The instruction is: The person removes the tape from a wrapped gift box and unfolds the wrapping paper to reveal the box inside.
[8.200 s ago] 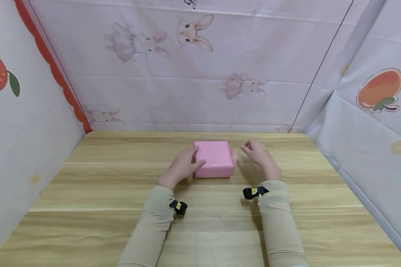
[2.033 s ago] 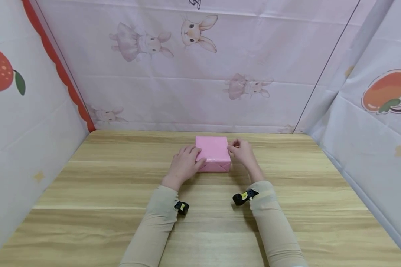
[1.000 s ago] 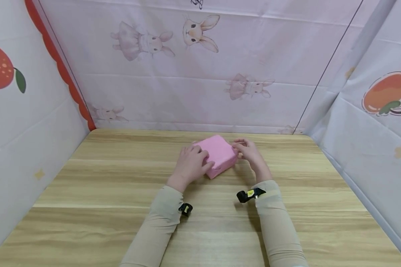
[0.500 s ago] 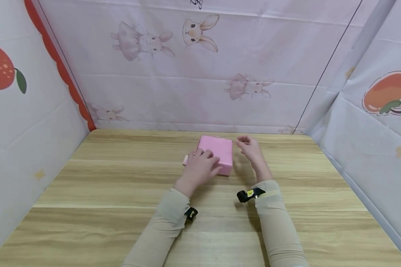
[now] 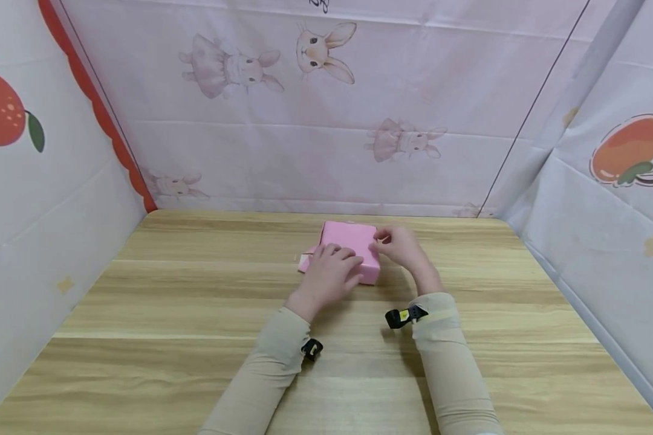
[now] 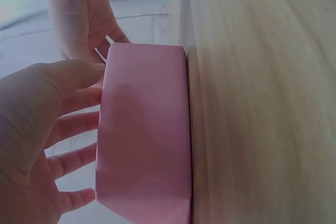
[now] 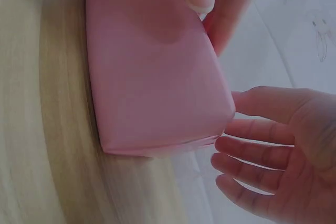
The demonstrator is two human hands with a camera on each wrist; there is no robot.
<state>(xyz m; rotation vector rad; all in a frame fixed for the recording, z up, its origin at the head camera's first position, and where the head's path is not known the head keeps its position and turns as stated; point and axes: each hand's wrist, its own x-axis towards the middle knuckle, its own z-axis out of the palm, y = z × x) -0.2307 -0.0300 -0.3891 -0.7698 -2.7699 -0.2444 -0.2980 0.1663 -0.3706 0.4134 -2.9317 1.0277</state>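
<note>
A small box wrapped in pink paper [image 5: 354, 232] lies flat on the table. At its left side a pink flap with a pale patch [image 5: 304, 261] sticks out. My left hand [image 5: 329, 278] rests on the front left of the box with spread fingers, its thumb near the front top edge. In the left wrist view the fingers of my left hand [image 6: 31, 129] lie along the top. My right hand [image 5: 405, 248] touches the right top edge. From the right wrist, my right hand [image 7: 304, 145] has its thumb at the box's corner, the other fingers fairly straight.
The wood-grain table [image 5: 168, 314] spreads around the box. A cloth wall with rabbit prints [image 5: 315, 151] stands behind it, and cloth walls with fruit prints [image 5: 626, 151] close off both sides. Each wrist wears a black strap with a camera [image 5: 405, 316].
The box has been turned, so the flap that stuck out on the right earlier now appears at the left. My left hand has shifted right; my right hand has just moved left onto the edge.
</note>
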